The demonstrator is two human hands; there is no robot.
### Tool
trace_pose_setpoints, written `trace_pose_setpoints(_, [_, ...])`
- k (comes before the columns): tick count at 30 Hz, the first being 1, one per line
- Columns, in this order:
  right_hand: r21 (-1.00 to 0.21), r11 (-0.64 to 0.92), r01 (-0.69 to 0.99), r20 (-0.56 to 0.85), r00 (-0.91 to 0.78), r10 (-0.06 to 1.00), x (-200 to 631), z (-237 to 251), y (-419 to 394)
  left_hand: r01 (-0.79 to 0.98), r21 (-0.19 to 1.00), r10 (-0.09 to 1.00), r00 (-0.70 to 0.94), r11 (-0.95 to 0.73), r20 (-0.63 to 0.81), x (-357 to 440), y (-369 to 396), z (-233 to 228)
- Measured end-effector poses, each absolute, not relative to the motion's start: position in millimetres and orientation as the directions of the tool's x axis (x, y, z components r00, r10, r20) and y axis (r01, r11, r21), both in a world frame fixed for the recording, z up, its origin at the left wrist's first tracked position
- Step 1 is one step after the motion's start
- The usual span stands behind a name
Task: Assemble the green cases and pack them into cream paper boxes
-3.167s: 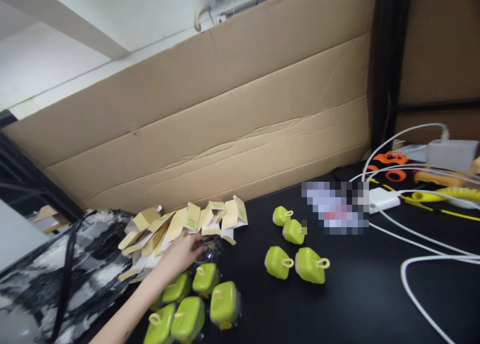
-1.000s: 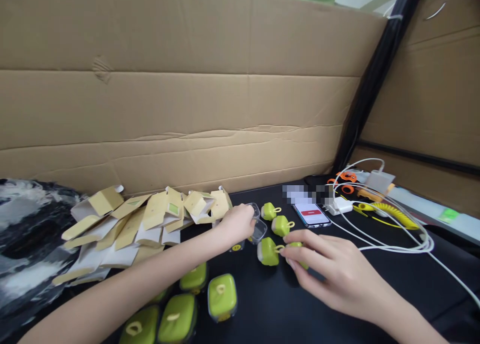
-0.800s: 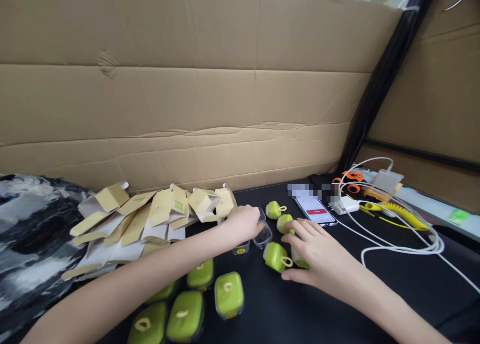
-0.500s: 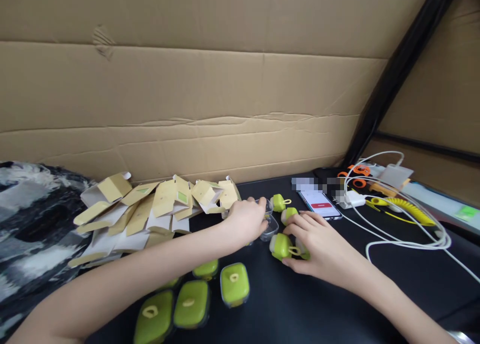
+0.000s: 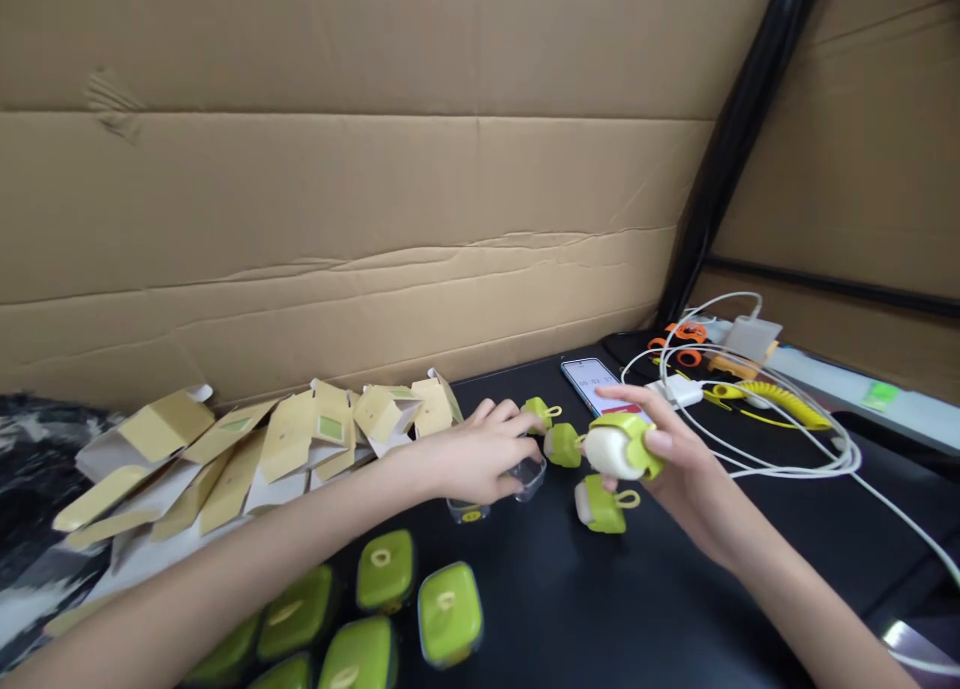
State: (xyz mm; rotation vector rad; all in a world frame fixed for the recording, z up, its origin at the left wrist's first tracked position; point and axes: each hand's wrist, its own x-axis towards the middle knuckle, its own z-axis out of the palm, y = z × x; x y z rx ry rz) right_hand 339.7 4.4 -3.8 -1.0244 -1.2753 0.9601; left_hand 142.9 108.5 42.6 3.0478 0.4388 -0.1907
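My right hand (image 5: pixel 690 479) holds a green piece with a rounded white pad (image 5: pixel 613 452) above the black table, the pad turned to the left. The index finger is raised over it. A green piece with a yellow loop (image 5: pixel 600 506) lies below on the table. Two similar green pieces (image 5: pixel 561 446) lie nearer my left hand. My left hand (image 5: pixel 484 456) reaches down with its fingers curled over a small clear plastic container (image 5: pixel 530 479). Another clear container with a yellow mark (image 5: pixel 469 512) shows under the wrist, partly hidden.
Several green-lidded clear boxes (image 5: pixel 450 614) stand at the front left. Opened small cartons (image 5: pixel 289 439) are piled behind my left arm. A phone (image 5: pixel 589 381), white cables (image 5: pixel 750 479), a yellow coiled cord (image 5: pixel 784 401) and orange parts (image 5: pixel 686 344) lie at the back right.
My right hand has lifted one green piece off the table and turned its white pad leftward. My left hand stays by the clear containers. The view has shifted to the right.
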Motion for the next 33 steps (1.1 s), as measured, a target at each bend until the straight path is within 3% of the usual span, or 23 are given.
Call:
trace_pose_setpoints(6, [-0.967, 0.223, -0.127, 0.222, 0.020, 0.975, 337, -3, 7, 0.339, 0.067, 0.333, 0.939, -0.939, -0.086, 152, 101, 35])
trace_pose_setpoints(11, [-0.973, 0.216, -0.081, 0.215, 0.016, 0.976, 338, -8, 8, 0.415, 0.138, 0.404, 0.909, -0.899, -0.102, 149, 105, 36])
trace_pose_setpoints(17, [-0.970, 0.217, 0.113, 0.204, -0.112, 0.972, 337, -12, 13, 0.535, 0.269, 0.536, 0.841, -0.801, -0.074, 145, 92, 21])
trace_pose_setpoints(21, [-0.902, 0.295, 0.316, 0.226, -0.236, 0.945, 332, -13, 12, 0.612, 0.329, 0.631, 0.774, -0.719, -0.062, 142, 81, 14])
trace_pose_setpoints(26, [-0.761, 0.385, 0.522, 0.265, -0.292, 0.919, 323, -14, 9, 0.610, 0.349, 0.631, 0.773, -0.712, -0.066, 141, 80, 10])
trace_pose_setpoints(33, [-0.628, 0.425, 0.652, 0.271, -0.329, 0.905, 326, -17, 10, 0.596, 0.334, 0.603, 0.792, -0.730, -0.095, 141, 82, 9])
